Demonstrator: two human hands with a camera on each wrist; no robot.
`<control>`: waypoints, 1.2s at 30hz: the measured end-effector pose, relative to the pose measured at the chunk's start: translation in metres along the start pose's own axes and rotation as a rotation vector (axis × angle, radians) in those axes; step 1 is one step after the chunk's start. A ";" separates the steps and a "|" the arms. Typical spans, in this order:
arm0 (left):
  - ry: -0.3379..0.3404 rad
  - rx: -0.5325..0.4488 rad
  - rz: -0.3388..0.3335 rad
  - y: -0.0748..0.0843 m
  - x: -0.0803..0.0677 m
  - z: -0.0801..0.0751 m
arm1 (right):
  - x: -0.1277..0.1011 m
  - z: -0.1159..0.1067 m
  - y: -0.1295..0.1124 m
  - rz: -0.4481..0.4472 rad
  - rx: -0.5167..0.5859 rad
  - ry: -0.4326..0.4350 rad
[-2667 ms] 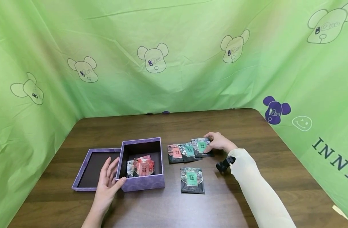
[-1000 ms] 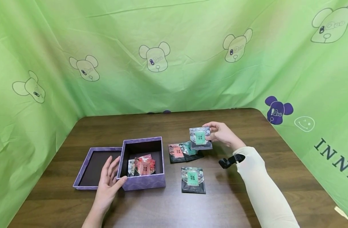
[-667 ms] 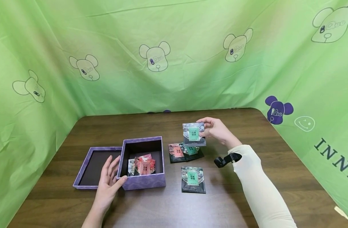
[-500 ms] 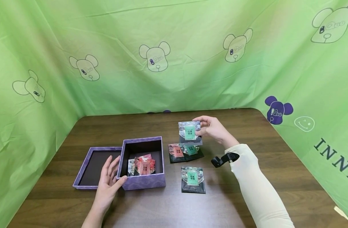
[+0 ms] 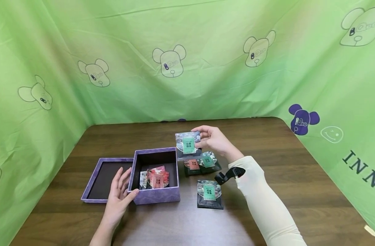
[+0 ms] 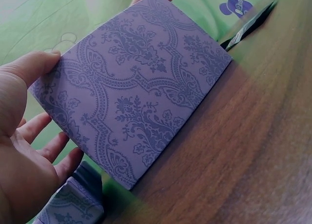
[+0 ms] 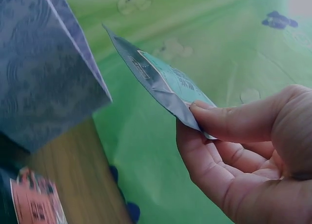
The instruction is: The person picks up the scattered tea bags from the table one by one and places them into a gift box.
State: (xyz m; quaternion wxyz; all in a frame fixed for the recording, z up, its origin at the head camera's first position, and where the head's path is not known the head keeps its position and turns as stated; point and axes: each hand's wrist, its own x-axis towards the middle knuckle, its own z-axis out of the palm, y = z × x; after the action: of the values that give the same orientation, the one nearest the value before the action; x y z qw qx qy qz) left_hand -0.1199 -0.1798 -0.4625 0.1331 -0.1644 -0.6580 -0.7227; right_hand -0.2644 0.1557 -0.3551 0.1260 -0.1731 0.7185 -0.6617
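Note:
My right hand point(image 5: 213, 140) pinches a dark tea sachet point(image 5: 187, 145) with a green label between thumb and fingers, lifted at the right rear corner of the purple patterned box point(image 5: 156, 196). The right wrist view shows the held sachet point(image 7: 161, 85) edge-on beside the box wall point(image 7: 48, 63). My left hand point(image 5: 117, 200) steadies the box, with its thumb at the front left corner and relaxed fingers along the left side. Several sachets, among them a red one point(image 5: 158, 180), lie inside the box.
A red-label sachet point(image 5: 192, 165) and a green-label sachet point(image 5: 209, 160) overlap right of the box. Nearer the front lies another green-label sachet point(image 5: 209, 194). The upturned lid point(image 5: 102, 177) sits at the box's left on the wooden table point(image 5: 285, 164). A green curtain point(image 5: 205, 95) hangs behind.
My right hand has picked the sachet off the row on the table, raised it and carried it left to the box's edge. The left hand keeps its place on the box.

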 end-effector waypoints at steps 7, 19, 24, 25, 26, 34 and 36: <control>-0.008 -0.015 0.019 0.000 0.000 0.000 | 0.006 0.027 -0.009 -0.032 -0.011 -0.039; -0.013 0.000 0.016 0.001 0.001 0.001 | 0.017 0.075 -0.006 -0.007 0.000 -0.123; -0.001 0.010 0.001 0.001 0.000 0.001 | 0.020 0.091 0.000 0.012 -0.027 -0.176; 0.001 0.010 -0.002 0.001 0.000 0.001 | 0.020 0.094 0.001 0.018 -0.038 -0.186; 0.000 0.008 -0.002 0.001 0.000 0.001 | 0.020 0.097 0.002 0.021 -0.048 -0.196; -0.001 -0.002 -0.002 -0.001 0.000 0.000 | 0.019 0.112 0.008 0.026 -0.154 -0.269; -0.002 -0.008 0.000 -0.001 0.000 -0.001 | 0.018 0.114 0.008 0.019 -0.213 -0.270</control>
State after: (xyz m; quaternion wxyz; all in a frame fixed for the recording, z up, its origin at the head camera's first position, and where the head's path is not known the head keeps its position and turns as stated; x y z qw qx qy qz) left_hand -0.1202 -0.1803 -0.4632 0.1318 -0.1655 -0.6553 -0.7251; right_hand -0.2351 0.0455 -0.3726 0.2083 -0.2661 0.7628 -0.5513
